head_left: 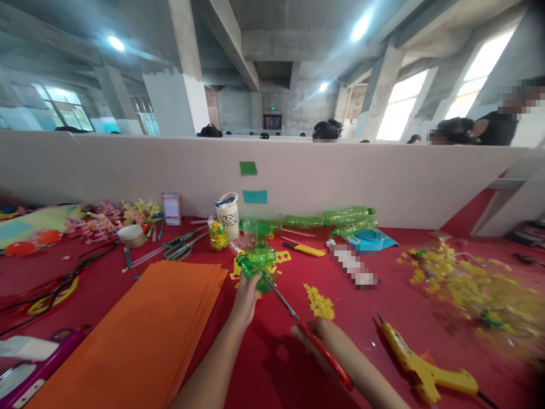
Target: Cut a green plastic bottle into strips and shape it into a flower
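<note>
Head view, the only one. I note the left hand (246, 298) at the centre of the frame, its fingers pinching a green plastic piece (264, 258) by its near side, apparently to steady it and leave the right edge free for the blades. The right hand (319, 334), lower and right of centre, has its fingers wrapped around the red-handled scissors (326, 351). These slant up and left so the tip meets the plastic; I cannot tell how far apart the blades stand.

Yellow scraps (283, 257) lie around the plastic, and a heap of yellow stars (319, 301) sits just right of the work, presumably gathered for easy picking. The glue gun (419, 363) rests on the table (361, 309) at lower right, its cord leaving the frame, likely parked clear of both arms. Orange sheets (140, 324) lie stacked at lower left. Green bottles (347, 217) lie along the white partition (319, 179), probably to spare working room.
</note>
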A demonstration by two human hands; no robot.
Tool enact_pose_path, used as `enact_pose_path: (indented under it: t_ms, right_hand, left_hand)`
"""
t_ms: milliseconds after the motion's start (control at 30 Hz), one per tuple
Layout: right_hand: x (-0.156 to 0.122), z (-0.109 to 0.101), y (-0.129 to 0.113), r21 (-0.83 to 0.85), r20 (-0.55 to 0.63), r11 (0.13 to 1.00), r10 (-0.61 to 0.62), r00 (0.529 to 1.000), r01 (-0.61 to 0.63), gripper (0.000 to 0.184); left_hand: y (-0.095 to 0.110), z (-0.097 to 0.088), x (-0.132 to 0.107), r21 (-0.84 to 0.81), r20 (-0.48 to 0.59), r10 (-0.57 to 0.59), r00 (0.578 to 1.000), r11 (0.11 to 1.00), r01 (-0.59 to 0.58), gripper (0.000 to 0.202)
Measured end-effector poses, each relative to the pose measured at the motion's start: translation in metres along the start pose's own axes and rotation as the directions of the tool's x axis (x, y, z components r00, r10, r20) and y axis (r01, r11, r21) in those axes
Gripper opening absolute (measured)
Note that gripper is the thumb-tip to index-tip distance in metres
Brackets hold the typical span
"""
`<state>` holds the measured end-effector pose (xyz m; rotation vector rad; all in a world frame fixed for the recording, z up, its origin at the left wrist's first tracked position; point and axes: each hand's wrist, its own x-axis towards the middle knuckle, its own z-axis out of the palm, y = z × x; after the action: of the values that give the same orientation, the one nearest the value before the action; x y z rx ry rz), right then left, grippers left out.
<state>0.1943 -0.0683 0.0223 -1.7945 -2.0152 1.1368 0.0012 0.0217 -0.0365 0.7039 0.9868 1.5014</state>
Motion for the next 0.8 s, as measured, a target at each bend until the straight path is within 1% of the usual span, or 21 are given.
enact_pose_path:
  t_ms: [133,300,433,500,633,733,800]
  right_hand:
    - [-0.001,0.001,-0.003,0.019,0.0,1.0,-0.011,1.0,0.011,0.053]
    - [-0.001,0.006,-0.002,0.094,0.01,0.995,-0.022,1.0,0.021,0.05]
    - [0.004,0.015,0.006,0.217,0.024,0.975,-0.047,0.999,0.04,0.051]
    - [0.006,0.019,0.01,0.302,0.055,0.953,-0.035,0.998,0.017,0.054]
    - [0.004,0.015,0.007,0.395,0.121,0.918,-0.02,0.992,-0.03,0.059]
    - [-0.001,0.007,0.0,0.42,0.127,0.908,-0.076,0.989,0.015,0.061]
    - [-0.004,0.005,-0.003,0.405,0.117,0.913,-0.099,0.988,0.043,0.062]
  left_hand:
    - [0.004,0.002,-0.001,0.03,0.0,0.017,1.0,0.999,-0.017,0.042]
    - [0.011,0.003,-0.003,0.061,-0.007,0.032,0.999,0.998,-0.031,0.037]
    - [0.016,0.002,-0.003,0.117,-0.03,0.019,0.999,0.993,-0.015,0.033]
    - [0.017,0.001,-0.002,0.135,-0.034,0.027,0.999,0.991,-0.022,0.033]
    - [0.013,0.002,-0.003,0.183,0.007,0.072,0.997,0.98,-0.073,0.046]
    - [0.007,0.005,-0.006,0.229,0.034,0.064,0.997,0.971,-0.07,0.053]
    - [0.004,0.005,-0.007,0.253,0.037,0.074,0.997,0.964,-0.081,0.056]
